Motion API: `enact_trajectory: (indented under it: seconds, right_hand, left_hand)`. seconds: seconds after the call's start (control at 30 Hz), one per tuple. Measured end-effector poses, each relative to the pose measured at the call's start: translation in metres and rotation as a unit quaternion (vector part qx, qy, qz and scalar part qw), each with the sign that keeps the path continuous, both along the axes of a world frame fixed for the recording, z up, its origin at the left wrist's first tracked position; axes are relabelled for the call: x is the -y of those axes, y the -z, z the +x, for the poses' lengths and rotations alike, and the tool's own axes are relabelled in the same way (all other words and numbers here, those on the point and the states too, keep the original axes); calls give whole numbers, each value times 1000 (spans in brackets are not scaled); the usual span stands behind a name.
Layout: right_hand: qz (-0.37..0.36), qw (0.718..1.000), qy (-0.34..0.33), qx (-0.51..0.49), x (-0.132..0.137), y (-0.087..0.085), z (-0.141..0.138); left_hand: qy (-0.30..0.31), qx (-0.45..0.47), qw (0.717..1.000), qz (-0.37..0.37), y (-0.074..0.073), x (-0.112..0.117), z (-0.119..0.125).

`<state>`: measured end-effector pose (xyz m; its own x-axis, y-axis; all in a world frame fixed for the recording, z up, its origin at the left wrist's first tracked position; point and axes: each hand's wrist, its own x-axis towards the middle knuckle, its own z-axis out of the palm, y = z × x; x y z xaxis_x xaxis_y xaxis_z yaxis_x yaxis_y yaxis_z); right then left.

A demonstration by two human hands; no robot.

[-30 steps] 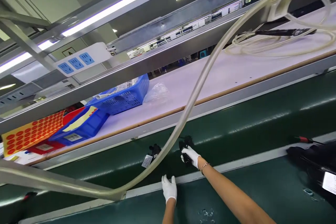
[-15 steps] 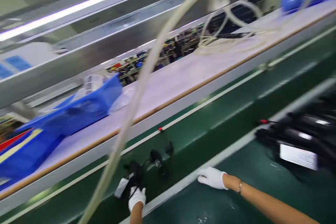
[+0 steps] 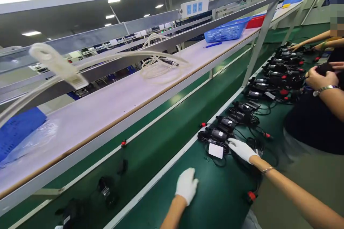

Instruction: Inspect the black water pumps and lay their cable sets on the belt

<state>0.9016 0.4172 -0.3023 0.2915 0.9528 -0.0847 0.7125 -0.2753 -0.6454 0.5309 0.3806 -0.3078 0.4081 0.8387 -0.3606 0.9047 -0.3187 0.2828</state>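
Note:
Both my hands wear white gloves. My right hand (image 3: 243,149) lies with fingers stretched out on a black power adapter (image 3: 215,135) that has a white label (image 3: 215,150), at the near end of a row of similar adapters with cables and red clips (image 3: 279,75). My left hand (image 3: 186,186) rests palm down on the green bench mat (image 3: 215,193) beside the white dividing strip, holding nothing. On the lower green belt (image 3: 161,139) to the left lie two black units with cables (image 3: 106,189) (image 3: 71,213).
A co-worker stands at the right, hands (image 3: 319,78) on a black part. The white shelf (image 3: 107,103) carries coiled clear tubing (image 3: 158,66), a blue basket (image 3: 224,32) and a plastic bag. A hanging hose with a white fitting (image 3: 57,64) crosses the left. A power strip (image 3: 194,7) hangs overhead.
The view swung right along the line. My right hand moved from the mat's edge onto the labelled adapter. My left hand left the black unit on the belt and came onto the mat.

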Motion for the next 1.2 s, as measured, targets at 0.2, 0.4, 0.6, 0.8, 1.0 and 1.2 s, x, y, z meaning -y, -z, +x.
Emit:
enact_trajectory:
  seconds: [0.2, 0.4, 0.6, 0.8, 1.0, 1.2]
  right_hand:
    - [-109, 981, -138, 84, -109, 12, 9]
    - [-176, 966, -144, 124, -144, 39, -7]
    - [-180, 972, -149, 18, -143, 38, -4]
    - [-124, 968, -103, -193, -131, 22, 11]
    - [10, 913, -43, -407, -106, -4, 3]
    - [69, 851, -20, -520, -103, -34, -30]
  left_hand:
    - [144, 22, 987, 62, 22, -63, 225]
    - [117, -17, 992, 46, 24, -88, 225]
    - [-94, -23, 995, 32, -4, -21, 111]
    - [-460, -41, 880, 115, -33, 32, 7]
    - [-578, -52, 808, 102, -38, 72, -45]
    - [-488, -68, 868, 60, -49, 106, -78]
